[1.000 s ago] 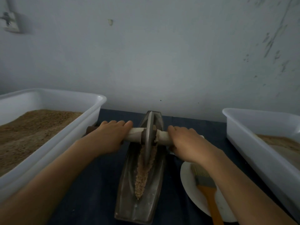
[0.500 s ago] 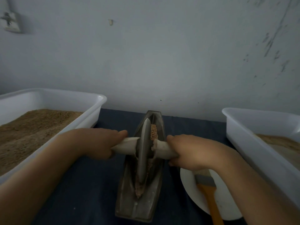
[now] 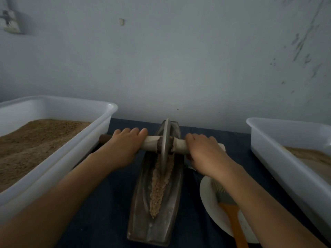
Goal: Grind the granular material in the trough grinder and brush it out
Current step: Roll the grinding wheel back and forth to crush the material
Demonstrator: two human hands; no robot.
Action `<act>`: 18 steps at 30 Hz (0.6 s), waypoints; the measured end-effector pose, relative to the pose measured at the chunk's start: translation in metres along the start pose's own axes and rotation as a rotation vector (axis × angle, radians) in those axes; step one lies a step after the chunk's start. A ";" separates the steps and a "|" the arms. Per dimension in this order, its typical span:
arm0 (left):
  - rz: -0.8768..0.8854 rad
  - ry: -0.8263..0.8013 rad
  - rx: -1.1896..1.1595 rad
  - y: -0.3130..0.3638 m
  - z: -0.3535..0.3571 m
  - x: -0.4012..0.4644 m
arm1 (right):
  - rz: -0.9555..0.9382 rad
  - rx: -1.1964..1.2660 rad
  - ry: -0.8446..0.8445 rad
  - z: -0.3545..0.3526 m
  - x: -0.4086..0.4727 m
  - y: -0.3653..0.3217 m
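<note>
A long metal trough grinder (image 3: 143,208) lies lengthwise in front of me on the dark cloth. A strip of tan granular material (image 3: 159,187) fills its groove. The metal grinding wheel (image 3: 165,140) stands upright at the trough's far end, on a wooden axle (image 3: 151,142) that runs left to right. My left hand (image 3: 123,147) grips the axle left of the wheel. My right hand (image 3: 206,153) grips it right of the wheel. A brush (image 3: 231,217) with an orange handle lies on a white plate (image 3: 213,212), partly under my right forearm.
A white tub (image 3: 100,133) full of brown granules stands at the left. Another white tub (image 3: 268,151) holding some tan material stands at the right. A grey wall rises just behind the trough.
The wheel rolled toward me and then back to the trough's far end, with both hands on the axle throughout. The grain strip in the near groove shows again.
</note>
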State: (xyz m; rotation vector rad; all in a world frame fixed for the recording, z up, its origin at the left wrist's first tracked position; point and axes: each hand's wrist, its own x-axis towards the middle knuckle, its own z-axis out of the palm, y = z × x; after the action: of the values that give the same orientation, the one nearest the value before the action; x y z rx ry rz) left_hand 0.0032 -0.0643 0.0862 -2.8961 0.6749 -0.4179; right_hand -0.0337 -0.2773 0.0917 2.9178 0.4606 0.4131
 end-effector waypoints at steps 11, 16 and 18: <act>0.149 -0.546 -0.143 -0.005 -0.053 -0.037 | -0.124 0.171 -0.456 -0.050 -0.026 -0.012; 0.171 -0.599 -0.188 -0.008 -0.057 -0.035 | -0.140 0.173 -0.462 -0.053 -0.030 -0.014; 0.145 -0.579 -0.247 -0.008 -0.050 -0.029 | -0.109 0.169 -0.422 -0.045 -0.024 -0.013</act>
State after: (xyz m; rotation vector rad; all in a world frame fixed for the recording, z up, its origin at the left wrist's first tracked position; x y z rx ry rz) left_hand -0.0335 -0.0477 0.1284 -2.9252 0.8616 0.5395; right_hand -0.0726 -0.2682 0.1264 2.9993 0.6062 -0.2666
